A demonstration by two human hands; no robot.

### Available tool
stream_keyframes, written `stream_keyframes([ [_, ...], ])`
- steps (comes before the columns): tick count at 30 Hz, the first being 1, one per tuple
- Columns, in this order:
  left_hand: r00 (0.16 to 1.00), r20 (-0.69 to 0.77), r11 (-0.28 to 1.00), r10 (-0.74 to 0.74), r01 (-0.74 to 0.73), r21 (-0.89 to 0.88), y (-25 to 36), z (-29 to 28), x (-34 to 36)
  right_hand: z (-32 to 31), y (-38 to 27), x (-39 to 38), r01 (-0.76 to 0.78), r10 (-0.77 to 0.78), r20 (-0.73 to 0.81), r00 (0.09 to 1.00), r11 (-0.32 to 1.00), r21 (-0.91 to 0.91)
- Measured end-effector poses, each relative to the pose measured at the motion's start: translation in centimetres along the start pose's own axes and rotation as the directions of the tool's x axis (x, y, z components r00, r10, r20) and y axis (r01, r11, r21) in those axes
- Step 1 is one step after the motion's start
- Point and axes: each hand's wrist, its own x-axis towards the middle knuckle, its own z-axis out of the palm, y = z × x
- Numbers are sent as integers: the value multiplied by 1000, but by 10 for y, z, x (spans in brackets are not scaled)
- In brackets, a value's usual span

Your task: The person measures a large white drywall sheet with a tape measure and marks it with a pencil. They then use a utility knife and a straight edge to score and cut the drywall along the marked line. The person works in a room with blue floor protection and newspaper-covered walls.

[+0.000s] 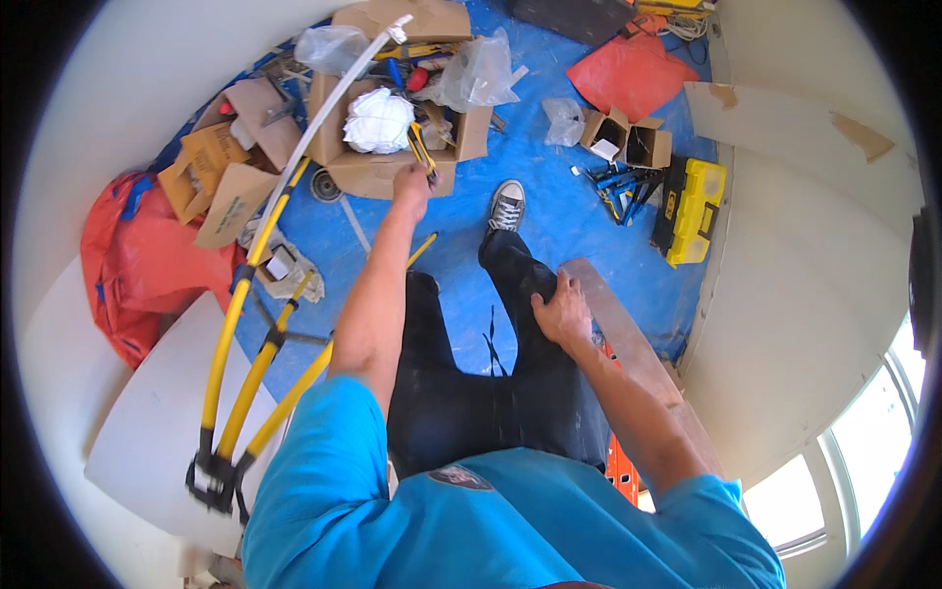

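Observation:
My left hand [414,188] reaches forward, closed on a slim yellow-and-black hand tool [422,145]; its exact kind is hard to make out. The tool points over an open cardboard box [378,179]. In that box lie a bundled white cloth [379,121], a clear plastic bag [473,77] and mixed tools. My right hand [564,312] rests on my bent right knee, thumb and fingers apart, with nothing in it. Beside that hand runs a long wooden board [628,339].
A yellow tripod [228,368] with black joints and a long pale strip [329,108] stand to my left, near a red tarp [162,255]. At right are a yellow-and-black toolbox [695,211], several blue-handled tools [628,194] and small boxes [628,137]. Blue sheeting [549,211] covers the floor.

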Motion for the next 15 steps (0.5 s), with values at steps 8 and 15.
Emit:
stream_keyframes([
  [8,987,161,829,23,-109,549,-8,-41,-290,-30,-24,-22,268,-262,-66,963,957,115],
  [15,834,499,450,237,-549,704,-21,-51,-434,-94,-47,-111,589,-577,489,654,794,149],
])
